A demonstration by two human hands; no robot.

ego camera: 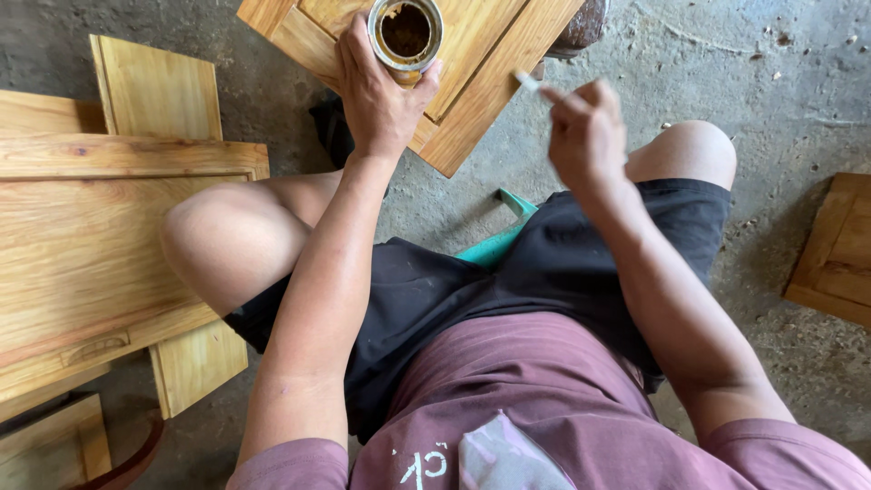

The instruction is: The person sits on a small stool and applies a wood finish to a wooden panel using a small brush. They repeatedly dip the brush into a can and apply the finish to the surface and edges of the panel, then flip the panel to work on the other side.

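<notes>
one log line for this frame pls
left hand: grips open tin on wood panel | right hand: pinches thin stick, raised beside tin | posture: seated, concrete floor

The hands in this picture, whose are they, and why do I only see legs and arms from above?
The camera sits on a person's head and looks down, so you see their own arms and knees. The person is sitting on a low green seat over a concrete floor. The left hand grips an open metal can with brown stuff inside, resting on a wooden door panel. The right hand holds a thin stick-like tool; its tip is blurred. More wooden panels lie around.
</notes>
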